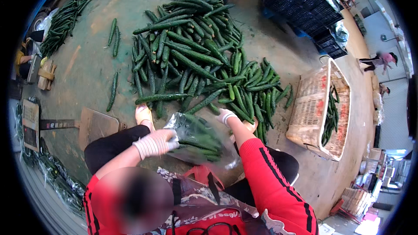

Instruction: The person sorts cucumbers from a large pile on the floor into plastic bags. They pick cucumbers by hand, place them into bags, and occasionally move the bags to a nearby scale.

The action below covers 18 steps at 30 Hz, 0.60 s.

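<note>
My left hand [157,142], in a pale knit glove, grips the edge of a clear plastic bag [228,150] between my knees. Several dark green cucumbers [198,148] lie inside the bag, blurred by motion. Just beyond the bag, at the near edge of a large heap of cucumbers [187,54], is my gloved right hand [226,116]. Its fingers are closed round a cucumber [213,108], whose end sticks out beside them; the rest is hidden by the hand.
To the right, a tilted white plastic crate [311,109] has cucumbers inside. Stacked black crates [300,4] stand at the back right. A platform scale [98,126] is on the left, with loose cucumbers [112,91] beyond it. Another cucumber pile [65,21] lies far left, near a person [22,58].
</note>
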Each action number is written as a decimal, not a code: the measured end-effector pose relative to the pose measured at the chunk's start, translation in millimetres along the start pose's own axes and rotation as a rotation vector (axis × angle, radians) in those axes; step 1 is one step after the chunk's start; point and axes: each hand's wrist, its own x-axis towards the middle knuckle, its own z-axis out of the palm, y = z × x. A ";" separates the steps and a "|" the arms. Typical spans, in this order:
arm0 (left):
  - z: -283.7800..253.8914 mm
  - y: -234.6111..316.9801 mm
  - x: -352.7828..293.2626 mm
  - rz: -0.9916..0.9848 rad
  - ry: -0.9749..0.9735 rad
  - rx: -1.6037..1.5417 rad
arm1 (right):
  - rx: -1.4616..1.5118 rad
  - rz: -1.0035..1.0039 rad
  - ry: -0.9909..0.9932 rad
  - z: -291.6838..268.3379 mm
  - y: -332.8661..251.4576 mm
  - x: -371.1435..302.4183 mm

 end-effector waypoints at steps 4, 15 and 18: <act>-1.5 18.6 -10.4 -0.036 -0.089 0.031 | -0.146 0.219 0.135 38.0 5.0 35.2; 1.3 28.1 -1.7 -0.055 -0.174 0.037 | -0.275 -0.140 -0.055 32.8 3.7 46.2; 8.5 29.1 -0.6 0.037 -0.144 0.057 | 0.266 -0.384 -0.181 1.2 7.8 38.5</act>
